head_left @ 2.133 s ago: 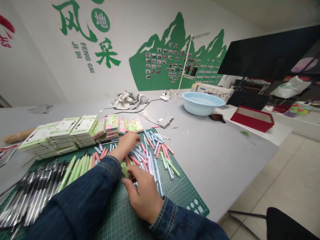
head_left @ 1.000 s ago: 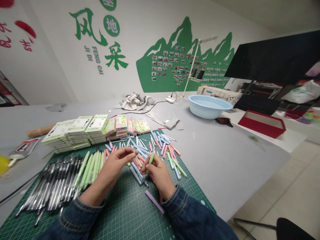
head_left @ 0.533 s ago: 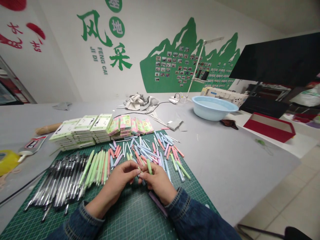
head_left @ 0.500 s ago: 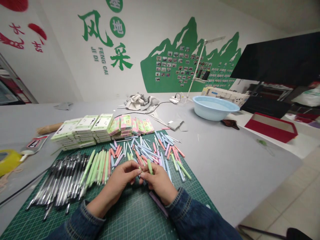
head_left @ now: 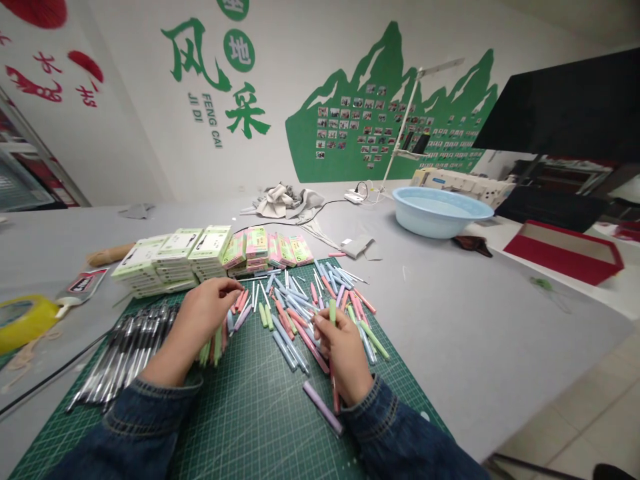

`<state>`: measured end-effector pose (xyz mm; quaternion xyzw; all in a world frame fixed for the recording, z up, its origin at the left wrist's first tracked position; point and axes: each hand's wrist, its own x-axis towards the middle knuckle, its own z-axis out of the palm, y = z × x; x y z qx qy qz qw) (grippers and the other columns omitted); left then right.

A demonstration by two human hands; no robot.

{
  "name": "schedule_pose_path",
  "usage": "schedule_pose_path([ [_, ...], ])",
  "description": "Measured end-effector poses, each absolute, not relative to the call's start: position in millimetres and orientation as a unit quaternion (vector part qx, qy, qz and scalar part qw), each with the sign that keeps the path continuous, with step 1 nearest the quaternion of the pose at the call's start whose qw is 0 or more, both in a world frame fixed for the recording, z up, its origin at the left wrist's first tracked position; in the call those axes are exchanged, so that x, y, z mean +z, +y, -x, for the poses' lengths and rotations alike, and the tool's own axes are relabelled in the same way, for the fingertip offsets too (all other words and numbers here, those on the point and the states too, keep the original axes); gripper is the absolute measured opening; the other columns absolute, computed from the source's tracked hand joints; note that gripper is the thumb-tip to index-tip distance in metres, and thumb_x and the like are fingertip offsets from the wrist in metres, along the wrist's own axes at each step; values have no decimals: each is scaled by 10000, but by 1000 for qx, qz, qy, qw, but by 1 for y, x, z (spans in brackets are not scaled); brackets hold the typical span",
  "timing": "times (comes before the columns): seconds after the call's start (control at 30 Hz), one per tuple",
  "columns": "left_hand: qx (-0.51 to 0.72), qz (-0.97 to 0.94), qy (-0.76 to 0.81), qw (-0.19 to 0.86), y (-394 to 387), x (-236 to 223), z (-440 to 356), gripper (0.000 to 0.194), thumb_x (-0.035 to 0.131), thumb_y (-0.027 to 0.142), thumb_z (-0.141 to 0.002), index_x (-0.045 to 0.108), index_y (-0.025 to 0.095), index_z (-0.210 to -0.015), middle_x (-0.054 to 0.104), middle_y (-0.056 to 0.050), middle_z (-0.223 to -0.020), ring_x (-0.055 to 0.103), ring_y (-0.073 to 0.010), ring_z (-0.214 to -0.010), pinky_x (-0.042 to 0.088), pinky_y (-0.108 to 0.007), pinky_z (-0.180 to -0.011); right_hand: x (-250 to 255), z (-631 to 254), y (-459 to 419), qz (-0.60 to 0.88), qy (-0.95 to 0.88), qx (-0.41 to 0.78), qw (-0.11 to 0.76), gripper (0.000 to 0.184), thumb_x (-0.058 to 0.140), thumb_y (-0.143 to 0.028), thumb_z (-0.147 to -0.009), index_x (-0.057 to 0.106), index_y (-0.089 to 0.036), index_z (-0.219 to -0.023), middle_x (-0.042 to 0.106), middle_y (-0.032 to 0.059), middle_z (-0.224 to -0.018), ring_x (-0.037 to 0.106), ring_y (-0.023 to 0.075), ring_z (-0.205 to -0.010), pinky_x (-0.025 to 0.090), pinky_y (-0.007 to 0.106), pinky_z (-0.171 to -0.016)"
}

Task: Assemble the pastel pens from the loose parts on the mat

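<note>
My left hand reaches over the row of green and coral pens, its fingers drawn together beside short coral pen pieces. What its fingertips hold, if anything, is hidden. On the right, my right hand is closed around a light green pen piece that sticks up past the fingers. Blue, coral, green and purple pen parts lie scattered between the hands, with thin white refills among them. A purple pen piece rests by my right wrist on the green cutting mat.
Black-capped clear pens lie in rows at left. Behind stand stacks of white-green boxes and pink-green boxes. Yellow tape and a glue tube lie far left. A blue basin and red box stand right.
My hands, close together before, have parted. The left moved left and away from me, over the pen row; the right moved slightly right, still holding the green piece. The view has shifted slightly.
</note>
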<state>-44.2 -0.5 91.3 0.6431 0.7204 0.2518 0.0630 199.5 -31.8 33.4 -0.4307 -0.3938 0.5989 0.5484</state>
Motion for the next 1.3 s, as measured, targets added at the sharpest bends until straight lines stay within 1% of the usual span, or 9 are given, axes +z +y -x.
schedule_pose_path([
  [0.13,222,-718,655,79,13,80,6,251,518,307,-783,743,232,-869,738,-46,-921,651,-241,-838,427,-300,-700,38,-211,-24,423,-318,572,627,166,654,-279,-731,516,-187,-737,400,-86,-529,265,49,-408,172,172,-373],
  [0.33,167,-785,592,74,59,54,-48,237,527,183,-758,751,219,-826,734,-70,-890,649,-236,-840,429,-304,-717,40,-221,-16,422,-286,536,672,153,651,-263,-741,519,-187,-748,389,-84,-543,266,50,-422,186,165,-376],
  [0.43,152,-797,582,47,82,47,-64,199,550,174,-753,736,200,-816,711,-95,-905,632,-247,-873,431,-311,-728,37,-222,-15,423,-299,532,670,156,651,-269,-742,520,-185,-740,376,-85,-546,258,51,-427,182,168,-376],
  [0.53,134,-822,553,26,94,43,-75,135,586,182,-749,712,206,-789,689,-84,-909,614,-230,-903,432,-290,-740,36,-221,-14,424,-298,533,669,152,647,-271,-740,521,-187,-741,364,-88,-542,243,53,-430,173,172,-376],
  [0.63,110,-844,525,13,100,41,-80,127,574,155,-753,691,199,-776,676,-83,-890,612,-213,-880,433,-274,-722,35,-221,-14,422,-299,535,668,144,639,-265,-745,515,-192,-748,360,-91,-540,233,54,-426,166,176,-376],
  [0.73,87,-861,501,5,104,40,-77,119,574,141,-746,679,195,-742,675,-89,-877,613,-218,-862,433,-274,-704,35,-220,-14,425,-308,540,658,138,635,-259,-747,514,-192,-749,364,-90,-534,241,54,-419,169,181,-378],
  [0.87,63,-881,468,9,108,40,-69,114,598,133,-717,677,215,-717,685,-61,-852,619,-207,-840,432,-257,-690,35,-221,-13,424,-309,540,659,129,625,-256,-756,514,-191,-746,365,-88,-540,243,55,-425,170,180,-379],
  [1.17,77,-900,428,14,108,39,-61,145,590,129,-733,682,221,-798,683,-64,-861,618,-213,-874,428,-258,-701,33,-223,-10,431,-301,528,667,130,622,-258,-757,514,-187,-745,385,-83,-554,257,54,-433,175,175,-380],
  [1.3,98,-903,417,42,110,37,-61,128,597,123,-720,681,218,-741,678,-60,-807,620,-207,-851,426,-254,-685,33,-222,-11,438,-309,524,661,129,622,-260,-755,516,-188,-745,372,-87,-545,248,53,-423,170,179,-377],
])
